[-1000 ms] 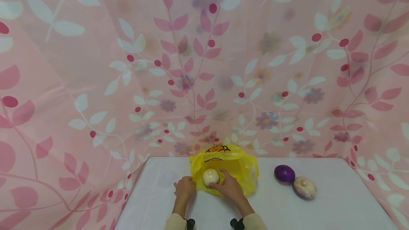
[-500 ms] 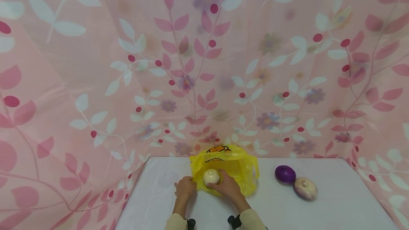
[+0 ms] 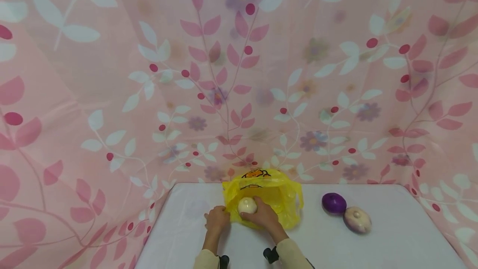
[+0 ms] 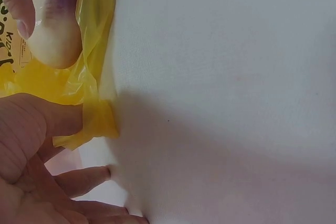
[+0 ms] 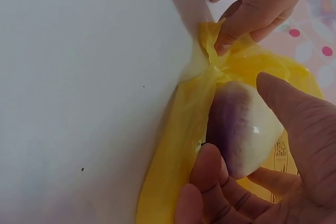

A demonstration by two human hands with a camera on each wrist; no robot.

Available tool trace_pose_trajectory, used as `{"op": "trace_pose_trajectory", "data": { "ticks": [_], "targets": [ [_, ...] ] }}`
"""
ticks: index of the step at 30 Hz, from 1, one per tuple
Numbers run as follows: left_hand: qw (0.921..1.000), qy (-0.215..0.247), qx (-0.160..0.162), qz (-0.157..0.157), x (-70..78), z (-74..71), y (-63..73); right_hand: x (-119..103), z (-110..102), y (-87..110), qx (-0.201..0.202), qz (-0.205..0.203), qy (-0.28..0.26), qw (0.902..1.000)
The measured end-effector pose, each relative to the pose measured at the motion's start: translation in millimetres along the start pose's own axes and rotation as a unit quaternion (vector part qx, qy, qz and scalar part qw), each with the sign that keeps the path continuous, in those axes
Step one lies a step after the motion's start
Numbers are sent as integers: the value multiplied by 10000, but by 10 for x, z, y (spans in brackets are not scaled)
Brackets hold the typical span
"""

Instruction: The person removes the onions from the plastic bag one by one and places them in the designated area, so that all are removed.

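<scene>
A round turnip (image 3: 247, 206), white with a purple side, lies in the mouth of a yellow plastic bag (image 3: 281, 202). My right hand (image 3: 266, 215) reaches into the bag opening, with thumb and fingers curved round the turnip (image 5: 244, 129). Between thumb and forefinger, my left hand (image 3: 218, 218) pinches the left edge of the bag. The left wrist view shows the pinched corner of the yellow bag (image 4: 97, 121), while the other fingers of that hand spread beneath it. The bag's mouth faces me.
Right of the bag, a glossy purple oval vegetable (image 3: 334, 203) lies against another white-and-purple turnip (image 3: 357, 220). All sit on a white-covered table (image 3: 313, 248). A pink leaf-patterned curtain (image 3: 239, 74) hangs behind and at the sides.
My right hand has shifted slightly left, bringing its thumb and fingers closer round the turnip. The left hand keeps its pinch on the bag edge.
</scene>
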State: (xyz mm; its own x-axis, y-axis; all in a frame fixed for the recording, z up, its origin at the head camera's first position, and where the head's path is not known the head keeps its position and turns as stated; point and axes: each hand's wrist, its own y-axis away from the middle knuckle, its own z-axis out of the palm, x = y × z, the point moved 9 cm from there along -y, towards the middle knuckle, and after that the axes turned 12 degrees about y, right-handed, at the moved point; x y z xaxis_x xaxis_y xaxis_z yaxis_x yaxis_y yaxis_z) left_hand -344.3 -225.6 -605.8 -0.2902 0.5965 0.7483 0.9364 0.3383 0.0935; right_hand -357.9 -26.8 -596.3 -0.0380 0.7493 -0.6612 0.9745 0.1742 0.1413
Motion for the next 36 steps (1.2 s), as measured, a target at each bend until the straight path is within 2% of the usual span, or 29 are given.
{"op": "trace_pose_trajectory", "data": {
  "ticks": [11,27,36],
  "targets": [
    [10000,9,2,-70,-50,20,-34,5,49,-46,6,66,190,9998],
    [9999,-26,95,22,3,-13,1,9,54,-29,156,328,276,9990],
    [10000,-18,92,5,10,-10,9,-18,-28,11,253,161,232,9993]
  ]
}}
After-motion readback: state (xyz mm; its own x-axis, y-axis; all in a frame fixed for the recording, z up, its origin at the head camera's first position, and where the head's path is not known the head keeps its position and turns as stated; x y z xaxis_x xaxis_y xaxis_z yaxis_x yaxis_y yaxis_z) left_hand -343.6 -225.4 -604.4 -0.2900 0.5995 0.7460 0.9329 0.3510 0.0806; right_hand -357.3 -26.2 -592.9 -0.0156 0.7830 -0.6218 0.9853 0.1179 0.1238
